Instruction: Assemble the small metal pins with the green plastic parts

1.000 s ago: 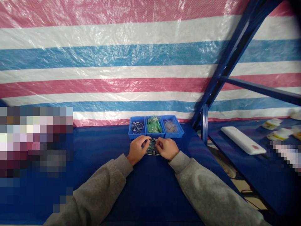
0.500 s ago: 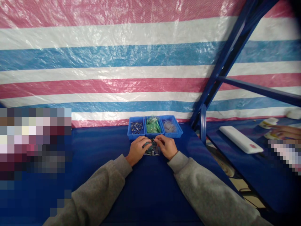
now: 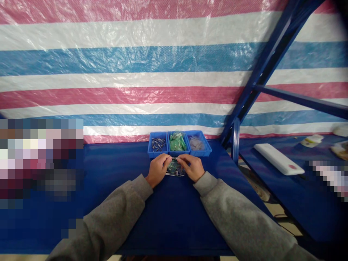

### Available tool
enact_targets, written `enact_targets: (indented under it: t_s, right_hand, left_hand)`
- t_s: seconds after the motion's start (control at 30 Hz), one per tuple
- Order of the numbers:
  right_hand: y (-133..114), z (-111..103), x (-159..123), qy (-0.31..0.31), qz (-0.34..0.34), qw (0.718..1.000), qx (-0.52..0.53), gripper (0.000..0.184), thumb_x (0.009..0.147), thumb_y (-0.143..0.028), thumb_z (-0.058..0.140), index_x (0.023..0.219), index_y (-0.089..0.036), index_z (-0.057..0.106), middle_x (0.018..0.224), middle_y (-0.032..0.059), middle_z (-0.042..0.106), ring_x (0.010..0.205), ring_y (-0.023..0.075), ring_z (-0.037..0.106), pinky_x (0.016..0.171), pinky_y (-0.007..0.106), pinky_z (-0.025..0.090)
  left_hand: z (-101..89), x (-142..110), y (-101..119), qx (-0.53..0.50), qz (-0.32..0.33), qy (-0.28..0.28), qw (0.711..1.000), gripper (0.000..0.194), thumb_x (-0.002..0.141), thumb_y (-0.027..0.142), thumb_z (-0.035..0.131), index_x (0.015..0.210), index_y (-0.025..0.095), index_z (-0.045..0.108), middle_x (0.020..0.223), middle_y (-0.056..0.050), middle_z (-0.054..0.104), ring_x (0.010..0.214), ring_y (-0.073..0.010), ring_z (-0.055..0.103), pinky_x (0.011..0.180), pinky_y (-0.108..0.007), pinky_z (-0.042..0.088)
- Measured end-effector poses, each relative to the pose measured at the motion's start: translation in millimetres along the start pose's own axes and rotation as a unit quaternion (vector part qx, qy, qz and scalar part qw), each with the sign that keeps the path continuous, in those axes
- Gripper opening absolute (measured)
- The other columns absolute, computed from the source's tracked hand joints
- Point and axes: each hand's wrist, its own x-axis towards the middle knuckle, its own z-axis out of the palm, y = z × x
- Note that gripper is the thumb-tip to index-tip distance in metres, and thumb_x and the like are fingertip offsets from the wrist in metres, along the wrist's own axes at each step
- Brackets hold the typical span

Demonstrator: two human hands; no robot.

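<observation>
In the head view, a small clear plastic bag (image 3: pixel 175 169) lies on the blue table between my hands. Dark and greenish contents and thin metal pieces, screw-like, show through it. My left hand (image 3: pixel 158 169) pinches the bag's top left edge between thumb and fingers. On the other top corner, my right hand (image 3: pixel 192 168) has a similar closed pinch. Just beyond the hands stand three blue bins: the left bin (image 3: pixel 149 149) has loose metal screws (image 3: pixel 158 144), the middle one green packets (image 3: pixel 178 141), the right one clear plastic bags (image 3: pixel 196 143).
A striped plastic sheet (image 3: pixel 136 79) hangs behind the table (image 3: pixel 114 166). At right rises a blue metal frame (image 3: pixel 251 87). Beyond a gap, a second blue table carries a long white box (image 3: pixel 278 159) and a white roll-like item (image 3: pixel 312 140). Blurred-out areas cover both sides.
My left thumb and fingers have closed together at the bag's top edge, where they were apart before. Both hands now grip its two top corners. The view has shifted slightly.
</observation>
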Motion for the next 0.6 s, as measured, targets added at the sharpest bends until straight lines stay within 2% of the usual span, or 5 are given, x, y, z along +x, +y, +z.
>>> enact_targets:
  t_s: [0.2, 0.43, 0.6]
  right_hand:
    - [2.2, -0.2, -0.5, -0.009, 0.007, 1.000, -0.012, 0.028, 0.088, -0.039, 0.043, 0.090, -0.018, 0.061, 0.084, 0.0049, 0.066, 0.065, 0.0143, 0.061, 0.066, 0.024, 0.047]
    - [-1.9, -3.9, -0.3, -0.020, -0.013, 0.998, -0.057, 0.033, 0.090, -0.038, 0.038, 0.083, -0.017, 0.062, 0.077, 0.0052, 0.065, 0.069, 0.0150, 0.060, 0.068, 0.024, 0.044]
    - [-4.4, -4.5, -0.6, -0.037, -0.031, 0.996, -0.072, 0.039, 0.090, -0.041, 0.037, 0.074, -0.017, 0.062, 0.068, 0.0037, 0.062, 0.063, 0.0134, 0.057, 0.064, 0.022, 0.041]
  left_hand:
    - [-0.4, -0.1, 0.9, -0.013, -0.003, -0.007, 1.000, 0.027, 0.090, 0.029, 0.039, 0.076, 0.016, 0.058, 0.068, -0.001, 0.057, 0.063, -0.0112, 0.051, 0.060, -0.022, 0.040]
    - [-2.3, -1.0, 3.8, -0.047, 0.013, 0.004, 0.999, 0.020, 0.087, 0.032, 0.048, 0.084, 0.016, 0.061, 0.073, -0.002, 0.059, 0.063, -0.0109, 0.052, 0.060, -0.022, 0.042]
    - [-5.6, -0.1, 6.2, -0.122, 0.017, 0.031, 0.992, 0.015, 0.085, 0.027, 0.050, 0.083, 0.015, 0.058, 0.088, -0.006, 0.058, 0.071, -0.0113, 0.055, 0.060, -0.022, 0.045]
